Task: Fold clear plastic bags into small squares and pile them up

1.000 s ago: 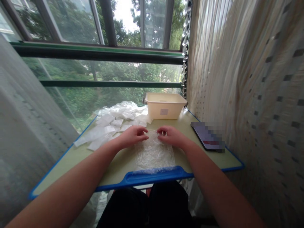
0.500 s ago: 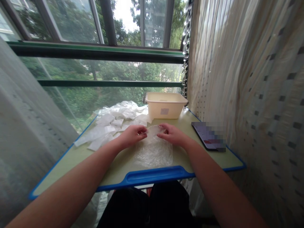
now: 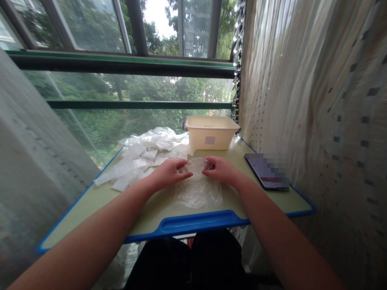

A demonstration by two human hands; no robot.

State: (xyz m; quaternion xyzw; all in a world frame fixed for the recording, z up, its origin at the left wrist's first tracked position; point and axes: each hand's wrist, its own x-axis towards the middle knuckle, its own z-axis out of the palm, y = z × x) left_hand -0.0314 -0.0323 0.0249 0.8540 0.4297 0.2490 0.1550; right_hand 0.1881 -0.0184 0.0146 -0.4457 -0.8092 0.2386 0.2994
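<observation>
A crinkled clear plastic bag (image 3: 198, 193) lies over the middle of the table, its far edge raised between my hands. My left hand (image 3: 172, 173) grips the left side of that far edge, thumb pointing right. On the other side my right hand (image 3: 219, 171) pinches the bag's upper right edge between thumb and fingers. Just past my left hand is a heap of white, translucent plastic bags (image 3: 151, 147).
A cream plastic bin (image 3: 211, 137) with a small label stands at the back of the green table (image 3: 81, 213), which has a blue rim. A phone (image 3: 266, 173) lies at the right edge. Curtains (image 3: 302, 100) hang on both sides.
The plastic bag has shifted slightly right and away from me. My left thumb has moved a little to the right along the bag.
</observation>
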